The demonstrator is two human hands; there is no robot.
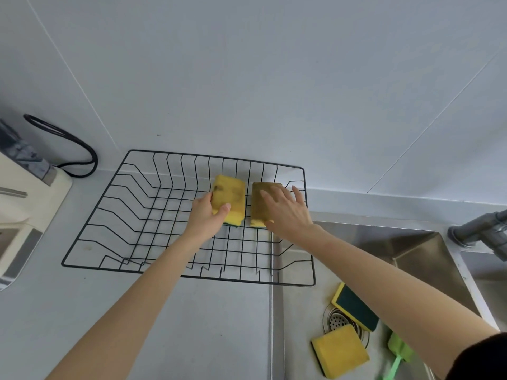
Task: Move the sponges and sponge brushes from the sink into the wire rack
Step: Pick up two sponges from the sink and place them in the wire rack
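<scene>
Your left hand (206,215) has its grip pinching a stained yellow sponge (230,199) inside the black wire rack (115,215) on the grey worktop (219,325). Your right hand (285,211) lies flat with its grip spread over a browner sponge (258,207) just beside the first one, near the rack's right end. In the steel sink (411,242), a green-topped sponge (355,307), a clean yellow sponge (340,351) and a green sponge brush (397,355) lie near the drain (336,319).
</scene>
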